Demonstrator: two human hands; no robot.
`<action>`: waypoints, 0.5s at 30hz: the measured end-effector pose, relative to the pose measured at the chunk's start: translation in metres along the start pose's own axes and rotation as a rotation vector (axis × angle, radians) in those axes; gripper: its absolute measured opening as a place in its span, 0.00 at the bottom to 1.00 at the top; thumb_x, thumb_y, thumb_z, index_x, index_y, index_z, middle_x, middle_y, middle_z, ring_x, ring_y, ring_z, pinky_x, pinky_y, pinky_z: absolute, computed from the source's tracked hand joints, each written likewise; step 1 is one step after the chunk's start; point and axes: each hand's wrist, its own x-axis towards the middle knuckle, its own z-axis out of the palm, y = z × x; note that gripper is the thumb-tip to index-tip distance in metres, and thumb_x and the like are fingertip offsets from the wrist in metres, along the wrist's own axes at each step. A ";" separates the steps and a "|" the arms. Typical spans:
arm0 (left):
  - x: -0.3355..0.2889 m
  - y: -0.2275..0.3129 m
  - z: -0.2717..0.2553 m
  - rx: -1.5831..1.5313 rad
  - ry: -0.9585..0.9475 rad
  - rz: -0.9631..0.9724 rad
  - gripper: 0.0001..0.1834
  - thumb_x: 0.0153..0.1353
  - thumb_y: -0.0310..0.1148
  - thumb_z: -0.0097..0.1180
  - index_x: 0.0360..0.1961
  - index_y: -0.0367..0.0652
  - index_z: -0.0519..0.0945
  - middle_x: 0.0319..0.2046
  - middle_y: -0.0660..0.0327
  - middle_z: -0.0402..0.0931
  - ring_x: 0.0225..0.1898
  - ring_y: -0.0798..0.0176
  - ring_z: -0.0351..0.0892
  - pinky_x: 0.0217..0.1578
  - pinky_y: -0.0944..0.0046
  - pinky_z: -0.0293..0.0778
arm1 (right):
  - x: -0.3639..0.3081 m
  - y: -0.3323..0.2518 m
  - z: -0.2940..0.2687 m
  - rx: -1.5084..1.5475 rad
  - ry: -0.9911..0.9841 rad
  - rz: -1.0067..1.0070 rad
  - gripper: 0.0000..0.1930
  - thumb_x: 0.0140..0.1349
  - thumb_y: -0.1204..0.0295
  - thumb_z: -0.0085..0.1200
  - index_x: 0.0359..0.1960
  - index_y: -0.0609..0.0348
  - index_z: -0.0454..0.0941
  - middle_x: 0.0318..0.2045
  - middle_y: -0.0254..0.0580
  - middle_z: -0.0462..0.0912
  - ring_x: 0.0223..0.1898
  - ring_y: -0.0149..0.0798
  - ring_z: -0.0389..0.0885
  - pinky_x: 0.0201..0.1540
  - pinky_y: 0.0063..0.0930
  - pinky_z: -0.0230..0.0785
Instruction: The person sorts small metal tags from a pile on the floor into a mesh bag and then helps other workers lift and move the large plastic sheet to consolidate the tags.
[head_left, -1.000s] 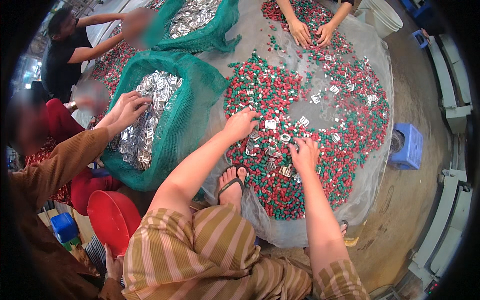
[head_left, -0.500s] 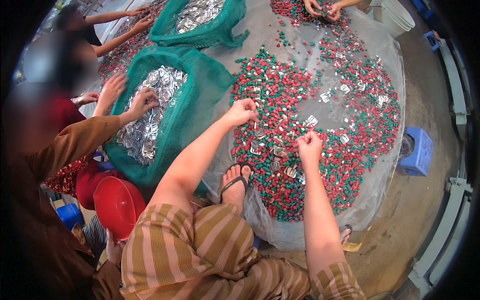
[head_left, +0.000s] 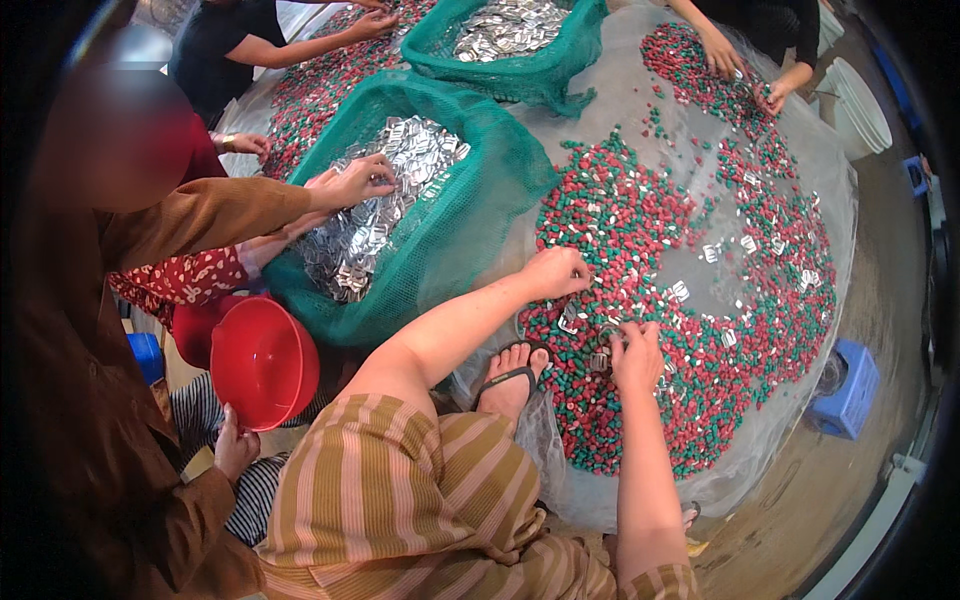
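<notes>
Close beside the right hand [head_left: 641,357] (curled) lie metal clips [head_left: 598,362].

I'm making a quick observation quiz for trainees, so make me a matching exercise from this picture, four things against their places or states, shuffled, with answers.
Things:
1. Red bowl
2. White bucket
3. Green mesh
4. Wearer's left hand

Places or states:
A. Surrounds heaped metal pieces
B. Over red and green pieces
C. Has a co-worker's hand at its rim
D. Beside the sheet, upper right of the picture

Pairs: 1-C; 2-D; 3-A; 4-B
</notes>
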 end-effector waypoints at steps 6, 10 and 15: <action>-0.002 -0.018 -0.015 -0.708 0.070 -0.357 0.11 0.56 0.39 0.57 0.28 0.42 0.80 0.26 0.60 0.78 0.29 0.63 0.78 0.28 0.64 0.74 | 0.005 0.001 -0.005 0.003 0.022 0.009 0.08 0.49 0.68 0.60 0.29 0.53 0.76 0.34 0.41 0.69 0.31 0.48 0.76 0.31 0.39 0.69; -0.012 -0.011 -0.035 -1.354 0.052 -0.525 0.10 0.60 0.40 0.54 0.31 0.44 0.75 0.25 0.62 0.77 0.25 0.64 0.79 0.21 0.68 0.73 | 0.003 0.001 -0.007 0.105 0.011 0.028 0.09 0.47 0.70 0.60 0.23 0.58 0.73 0.31 0.43 0.70 0.34 0.47 0.74 0.32 0.38 0.68; -0.015 -0.007 -0.043 -1.420 -0.029 -0.436 0.07 0.56 0.33 0.57 0.26 0.47 0.71 0.26 0.61 0.78 0.25 0.62 0.80 0.22 0.65 0.74 | 0.010 0.049 0.007 1.101 -0.051 0.413 0.04 0.44 0.77 0.50 0.16 0.58 0.69 0.23 0.34 0.74 0.22 0.28 0.69 0.23 0.21 0.59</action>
